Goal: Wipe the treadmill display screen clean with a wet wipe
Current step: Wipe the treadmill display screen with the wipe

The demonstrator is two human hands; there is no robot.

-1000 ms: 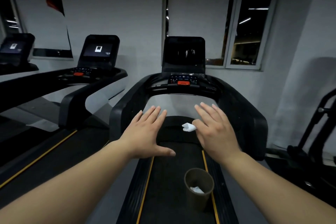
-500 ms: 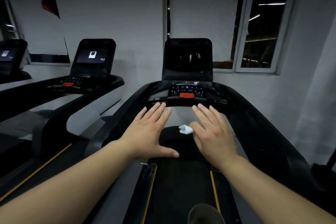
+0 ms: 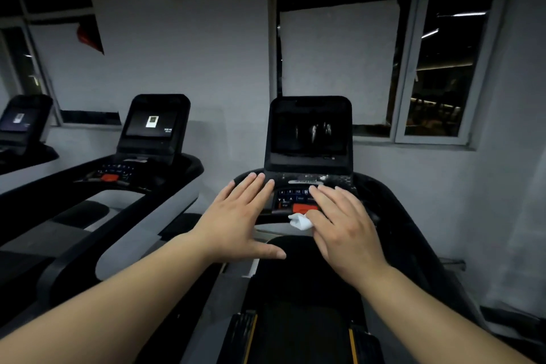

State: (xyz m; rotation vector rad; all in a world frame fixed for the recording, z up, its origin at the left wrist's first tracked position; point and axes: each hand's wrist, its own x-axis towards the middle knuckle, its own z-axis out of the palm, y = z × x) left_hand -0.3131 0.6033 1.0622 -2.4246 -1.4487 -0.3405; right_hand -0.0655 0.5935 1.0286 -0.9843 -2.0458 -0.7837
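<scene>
Both hands are reaching forward over the treadmill console in dim light. The left hand is spreading flat, fingers extended, palm down, gripping nothing. The right hand is pinching a crumpled white wet wipe under its thumb side, with most of the wipe lying hidden beneath the palm. The wipe is hanging just in front of the red button, below the display screen, not touching it. The screen is showing only faint reflections; its surface marks are hard to make out. The right hand is covering part of the keypad.
</scene>
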